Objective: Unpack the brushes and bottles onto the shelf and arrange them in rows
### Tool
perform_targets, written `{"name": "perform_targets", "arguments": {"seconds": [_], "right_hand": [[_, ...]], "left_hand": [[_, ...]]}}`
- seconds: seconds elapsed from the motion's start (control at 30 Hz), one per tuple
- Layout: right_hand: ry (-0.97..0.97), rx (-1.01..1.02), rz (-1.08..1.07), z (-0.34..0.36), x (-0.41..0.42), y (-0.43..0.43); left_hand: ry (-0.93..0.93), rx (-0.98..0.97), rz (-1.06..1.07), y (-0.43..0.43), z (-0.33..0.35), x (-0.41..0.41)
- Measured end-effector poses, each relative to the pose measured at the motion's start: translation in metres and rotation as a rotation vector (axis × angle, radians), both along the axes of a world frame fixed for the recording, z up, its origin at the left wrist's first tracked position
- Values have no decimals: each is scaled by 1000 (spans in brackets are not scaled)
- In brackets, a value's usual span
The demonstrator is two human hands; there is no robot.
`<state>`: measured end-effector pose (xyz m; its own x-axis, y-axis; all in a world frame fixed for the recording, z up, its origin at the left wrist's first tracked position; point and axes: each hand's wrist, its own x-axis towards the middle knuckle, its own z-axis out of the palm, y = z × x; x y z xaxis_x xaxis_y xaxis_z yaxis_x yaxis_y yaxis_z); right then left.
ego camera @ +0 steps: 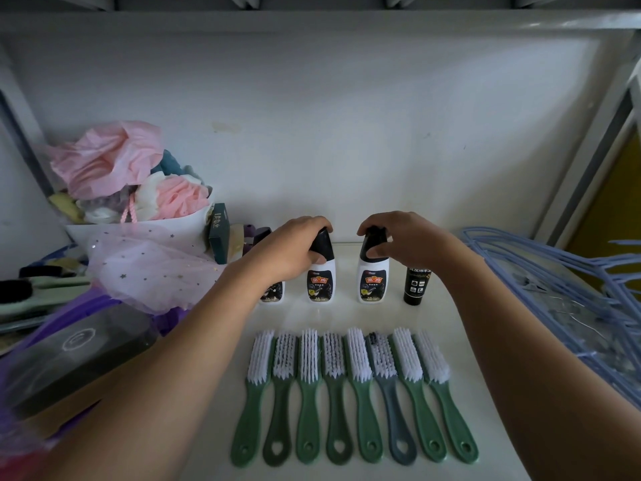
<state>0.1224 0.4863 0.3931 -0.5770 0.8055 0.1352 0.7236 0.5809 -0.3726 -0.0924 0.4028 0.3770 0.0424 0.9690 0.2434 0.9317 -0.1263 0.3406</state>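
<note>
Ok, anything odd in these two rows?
Mostly tidy. One brush, sixth from left, has a grey handle and dark-stained bristles among green ones; a short black tube ends the row of white bottles.

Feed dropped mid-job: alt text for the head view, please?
The left hand and right hand each grip the black cap of an upright bottle, the second bottle and third bottle in a back row on the white shelf. The first bottle and a black tube stand at its ends; eight brushes lie in a row in front.
</note>
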Motion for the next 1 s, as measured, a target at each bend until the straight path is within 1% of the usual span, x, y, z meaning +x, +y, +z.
{"name": "perform_targets", "arguments": {"seconds": [0.33,0.57,0.9,1.0], "right_hand": [[-13,-3,0,-1,-1,1],[-69,10,-7,1,-4,-3],[-70,24,-25,7,-7,-11],[-31,28,-37,9,-8,-15]], "left_hand": [[-9,-16,-5,0,0,0],[1,-11,-21,-2,1,1],[6,-7,-33,-1,2,-2],[-4,-10,-28,-4,2,-1]]}}
